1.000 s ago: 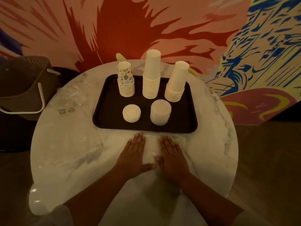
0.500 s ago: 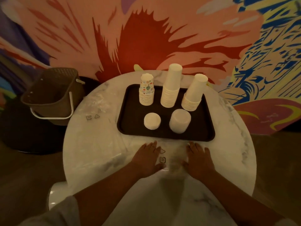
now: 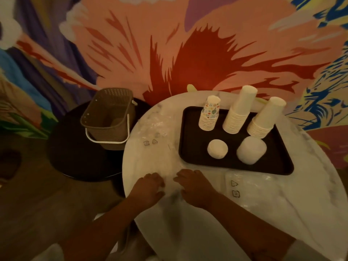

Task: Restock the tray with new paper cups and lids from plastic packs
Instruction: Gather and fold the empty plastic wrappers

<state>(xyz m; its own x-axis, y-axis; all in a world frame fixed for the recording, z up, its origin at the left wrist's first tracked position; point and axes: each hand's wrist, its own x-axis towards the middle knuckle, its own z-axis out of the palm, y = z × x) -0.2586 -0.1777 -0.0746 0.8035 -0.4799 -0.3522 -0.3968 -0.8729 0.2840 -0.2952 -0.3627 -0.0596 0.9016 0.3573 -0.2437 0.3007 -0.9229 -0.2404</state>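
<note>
Gathering the clear empty plastic pack film (image 3: 156,129) off the round white marble desk (image 3: 197,232) seems to be my step. My left hand (image 3: 148,187) and right hand (image 3: 195,187) rest on the desk's left edge with fingers bent; I cannot tell whether they grip. The stacked white paper cups (image 3: 237,113) and round white lids (image 3: 217,151) stand on the dark rectangular tray (image 3: 192,144), so I'd bunch the film slowly, clear of it.

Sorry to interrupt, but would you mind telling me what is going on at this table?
A person is restocking the tray. A patterned cup stack, two white cup stacks and two lid stacks stand on it. The left hand and right hand lie, fingers curled, on a flat clear plastic pack; any grip is unclear.
</note>
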